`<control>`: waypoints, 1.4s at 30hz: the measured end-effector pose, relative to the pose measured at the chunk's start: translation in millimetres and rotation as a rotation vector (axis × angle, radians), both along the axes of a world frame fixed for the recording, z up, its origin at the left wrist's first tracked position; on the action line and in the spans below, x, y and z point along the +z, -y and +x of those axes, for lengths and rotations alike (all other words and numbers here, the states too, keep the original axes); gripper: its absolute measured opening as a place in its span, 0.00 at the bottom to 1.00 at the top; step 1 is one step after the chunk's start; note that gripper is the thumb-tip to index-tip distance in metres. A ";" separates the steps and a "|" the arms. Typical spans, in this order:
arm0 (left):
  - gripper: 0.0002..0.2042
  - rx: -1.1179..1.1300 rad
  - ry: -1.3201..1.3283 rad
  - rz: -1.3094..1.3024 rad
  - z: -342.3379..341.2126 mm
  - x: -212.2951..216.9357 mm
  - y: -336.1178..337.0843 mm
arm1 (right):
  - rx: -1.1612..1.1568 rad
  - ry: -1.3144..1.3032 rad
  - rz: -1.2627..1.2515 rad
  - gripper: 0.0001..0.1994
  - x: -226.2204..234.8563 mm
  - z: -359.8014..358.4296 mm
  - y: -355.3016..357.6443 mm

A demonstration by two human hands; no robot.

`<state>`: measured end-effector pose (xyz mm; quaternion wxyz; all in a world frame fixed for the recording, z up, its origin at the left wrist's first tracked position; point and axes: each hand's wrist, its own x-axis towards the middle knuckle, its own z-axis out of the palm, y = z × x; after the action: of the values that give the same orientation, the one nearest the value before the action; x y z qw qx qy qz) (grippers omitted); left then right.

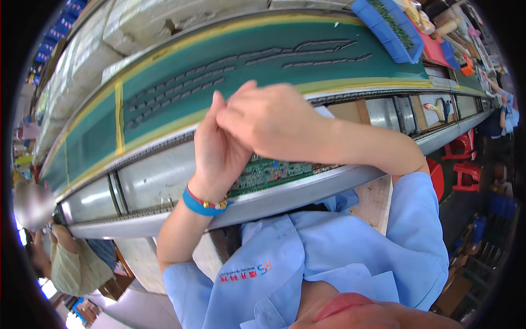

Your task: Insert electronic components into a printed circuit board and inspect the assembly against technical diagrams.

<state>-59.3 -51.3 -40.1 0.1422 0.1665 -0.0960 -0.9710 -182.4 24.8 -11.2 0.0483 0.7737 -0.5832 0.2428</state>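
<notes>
My left hand [216,151] is raised with its palm turned up and cupped, its thumb pointing upward. It wears a blue wristband and a beaded bracelet. Over that palm curls my right hand [274,120], its fingers bent in and touching the left hand. Whatever lies between the hands is hidden. Beneath them, on the conveyor track, sits a green circuit board [274,171] crowded with small parts, partly covered by my wrists and right forearm. Just beyond the hands, rows of small dark components [181,85] lie on a green mat [263,71].
A blue bin [389,27] of small green parts stands at the far right of the mat. The conveyor's metal rail [307,189] runs between my body and the board. Red stools [466,175] are at right. Other people [76,263] sit along the line at both ends.
</notes>
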 end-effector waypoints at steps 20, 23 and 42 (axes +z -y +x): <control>0.14 -0.194 0.309 -0.799 33.0 16.2 15.2 | -0.135 0.851 0.390 0.07 24.6 -15.5 -18.0; 0.13 -0.130 0.367 -1.034 32.9 15.3 12.8 | -0.166 0.755 0.357 0.06 22.5 -13.4 -21.0; 0.13 -0.414 0.175 -0.638 39.2 13.9 21.2 | 0.111 0.205 -0.045 0.10 16.4 -12.7 -31.1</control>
<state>-20.2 -72.6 -26.2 -0.0208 0.1732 -0.4364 -0.8827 -195.1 56.0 5.2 -0.0078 0.7747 -0.5355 0.3361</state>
